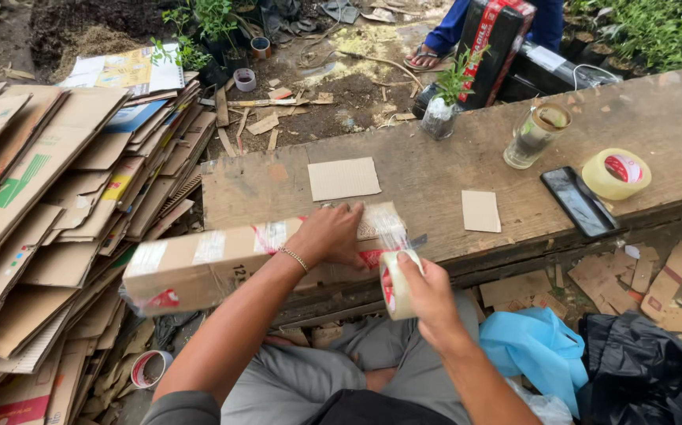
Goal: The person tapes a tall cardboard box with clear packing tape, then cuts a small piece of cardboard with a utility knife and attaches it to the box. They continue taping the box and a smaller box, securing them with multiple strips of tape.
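A long brown cardboard box (199, 267) lies across my lap and against the edge of a wooden plank table (435, 169). My left hand (331, 234), with a thin bracelet on the wrist, presses flat on the box's right end. My right hand (428, 295) grips a roll of clear packing tape (398, 285). A strip of clear tape (386, 224) runs from the roll up onto the box end, just right of my left fingers.
On the table lie two cardboard pieces (344, 178) (480, 211), a glass (536, 135), a black phone (578, 201), a second tape roll (617, 174) and a small potted plant (442, 110). Flattened cartons (50, 205) pile at left. Blue and black bags (538, 346) sit at right. Another person's sandalled foot (428, 55) is beyond the table.
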